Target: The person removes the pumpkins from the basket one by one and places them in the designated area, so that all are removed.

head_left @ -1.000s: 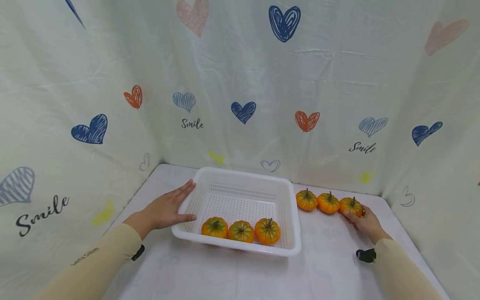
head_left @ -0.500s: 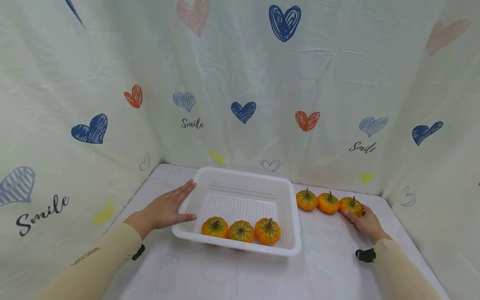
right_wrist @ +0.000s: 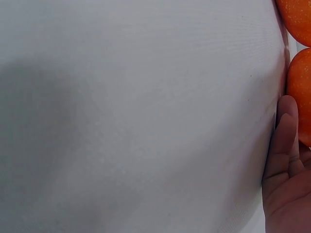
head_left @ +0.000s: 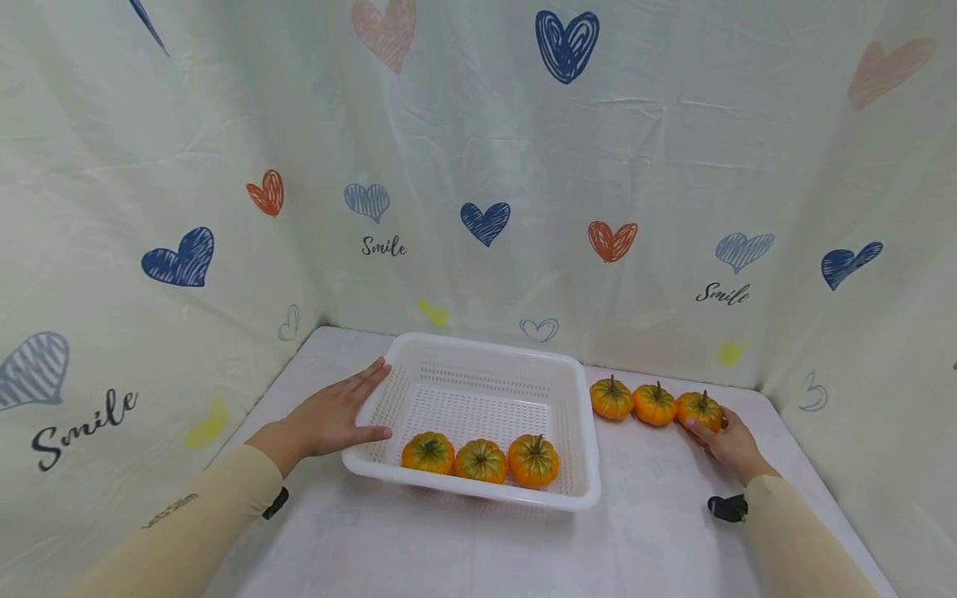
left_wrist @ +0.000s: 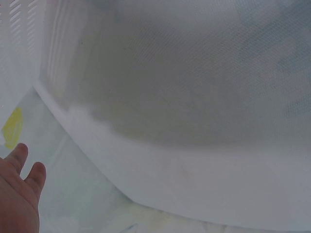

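Held pumpkin (head_left: 699,407): sm., round, ribbed, orange w/ green-streaked top, stem up; on table at R end of a row of 3, nr far edge.
R hand (head_left: 736,448): I've got it gripped, thumb on near side, fingers round R/back side, partly hidden. R-wrist view: orange skin right by my fingers.
Row: 2 more of same kind, middle pumpkin (head_left: 655,404) & inner pumpkin (head_left: 611,399), close side by side, running L from mine. Inner one just beside basket's R wall; can't tell if touching.
Basket (head_left: 561,499): white plastic, rectangular, rounded corners, perforated floor & walls; L of row.
Basket pumpkins (head_left: 481,462): 3, same orange/green sort, lined up along near wall, inside.
L hand (head_left: 332,415): fingers straight & spread at basket's L rim, thumb tip reaching over it.
Sleeves (head_left: 202,507): cream, long, both arms; blk device (head_left: 728,508) at R wrist, another at L.
Table (head_left: 478,556): whitish top, under basket & row.
Curtain (head_left: 673,166): off-white, behind & both sides; blue, orange-red, pink, yellow hearts, "Smile" in blk script.
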Demonstrator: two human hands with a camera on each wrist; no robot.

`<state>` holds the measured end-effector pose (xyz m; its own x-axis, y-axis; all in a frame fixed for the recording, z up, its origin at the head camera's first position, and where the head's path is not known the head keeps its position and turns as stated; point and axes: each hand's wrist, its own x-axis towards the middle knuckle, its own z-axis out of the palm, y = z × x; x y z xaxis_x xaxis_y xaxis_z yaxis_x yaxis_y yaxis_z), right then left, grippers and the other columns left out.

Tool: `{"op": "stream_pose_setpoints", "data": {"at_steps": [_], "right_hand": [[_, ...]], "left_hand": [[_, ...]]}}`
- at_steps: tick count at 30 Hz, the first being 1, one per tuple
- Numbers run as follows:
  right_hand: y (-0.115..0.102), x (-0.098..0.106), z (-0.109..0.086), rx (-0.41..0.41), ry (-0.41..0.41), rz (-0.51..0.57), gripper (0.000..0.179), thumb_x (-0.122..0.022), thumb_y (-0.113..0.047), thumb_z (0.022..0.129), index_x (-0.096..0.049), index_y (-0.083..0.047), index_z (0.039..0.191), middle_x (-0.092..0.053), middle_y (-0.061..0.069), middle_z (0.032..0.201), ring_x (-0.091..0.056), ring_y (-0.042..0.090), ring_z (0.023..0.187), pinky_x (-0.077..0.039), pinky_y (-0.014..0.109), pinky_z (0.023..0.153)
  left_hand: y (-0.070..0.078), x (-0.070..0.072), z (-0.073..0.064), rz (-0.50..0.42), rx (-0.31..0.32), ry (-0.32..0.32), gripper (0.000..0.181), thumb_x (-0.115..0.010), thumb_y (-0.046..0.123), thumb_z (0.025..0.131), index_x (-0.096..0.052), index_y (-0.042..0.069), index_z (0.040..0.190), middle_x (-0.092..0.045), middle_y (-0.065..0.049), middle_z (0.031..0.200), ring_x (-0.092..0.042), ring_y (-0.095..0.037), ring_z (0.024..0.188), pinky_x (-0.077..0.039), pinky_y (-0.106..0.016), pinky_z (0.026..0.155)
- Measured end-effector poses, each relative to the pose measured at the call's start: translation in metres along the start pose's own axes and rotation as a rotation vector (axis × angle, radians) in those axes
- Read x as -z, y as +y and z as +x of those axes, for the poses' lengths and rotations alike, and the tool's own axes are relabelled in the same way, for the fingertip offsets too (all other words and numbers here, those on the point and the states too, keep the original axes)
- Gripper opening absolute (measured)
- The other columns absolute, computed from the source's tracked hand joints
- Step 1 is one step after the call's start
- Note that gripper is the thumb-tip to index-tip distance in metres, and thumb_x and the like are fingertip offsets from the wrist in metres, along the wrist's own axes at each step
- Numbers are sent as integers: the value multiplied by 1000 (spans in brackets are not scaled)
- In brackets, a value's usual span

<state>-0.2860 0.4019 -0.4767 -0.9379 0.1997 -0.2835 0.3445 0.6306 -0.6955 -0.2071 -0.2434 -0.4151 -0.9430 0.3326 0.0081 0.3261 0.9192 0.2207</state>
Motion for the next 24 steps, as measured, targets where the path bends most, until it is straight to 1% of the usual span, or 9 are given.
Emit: {"op": "stream_pose_setpoints", "data": {"at_steps": [3,10,16,17,20,22,24], "right_hand": [[1,-1,0,-1,2,-3,116,-56,-66,92,8,11,151,-4,42,152,-13,58,137,-14,65,112],[3,0,-2,-5,-13,10,124,-58,-70,88,11,12,150,1,42,153,-8,59,138,-12,67,111],[3,3,-5,-25,-28,22,126,-61,-69,86,13,10,150,1,40,154,-8,58,139,-13,67,110],[4,4,-5,-23,-33,27,127,-62,-69,86,13,10,150,0,41,153,-11,58,138,-14,67,110],[6,7,-7,11,-43,25,126,-63,-66,87,14,12,149,-7,43,151,-30,55,133,-23,64,110],[8,10,-8,35,-38,15,124,-62,-64,89,14,12,149,-12,44,149,-45,51,125,-29,62,108],[10,15,-11,55,-31,0,120,-61,-62,91,14,12,149,-15,44,149,-54,48,118,-33,60,107]], "left_hand": [[0,0,0,4,1,-5,106,-51,77,84,-17,10,160,-12,-9,166,-27,-37,146,-31,-63,108],[-1,1,0,-4,-1,-11,106,-51,76,85,-16,10,160,-11,-9,166,-27,-38,145,-31,-64,108],[-2,0,0,-2,-5,-6,106,-49,77,85,-16,11,160,-11,-8,166,-27,-37,145,-31,-64,108],[-2,-1,0,-2,-5,-5,106,-49,76,85,-16,11,160,-11,-8,166,-27,-37,146,-32,-64,108],[-1,0,-1,-7,-7,-1,106,-50,76,85,-16,10,160,-11,-9,166,-27,-37,145,-31,-64,108],[-1,0,-1,-11,-8,-1,106,-51,75,85,-17,10,160,-11,-9,166,-28,-37,145,-31,-63,108],[-1,0,-2,-11,-7,-4,106,-50,76,85,-16,10,160,-11,-9,166,-27,-37,146,-31,-63,109]]}}
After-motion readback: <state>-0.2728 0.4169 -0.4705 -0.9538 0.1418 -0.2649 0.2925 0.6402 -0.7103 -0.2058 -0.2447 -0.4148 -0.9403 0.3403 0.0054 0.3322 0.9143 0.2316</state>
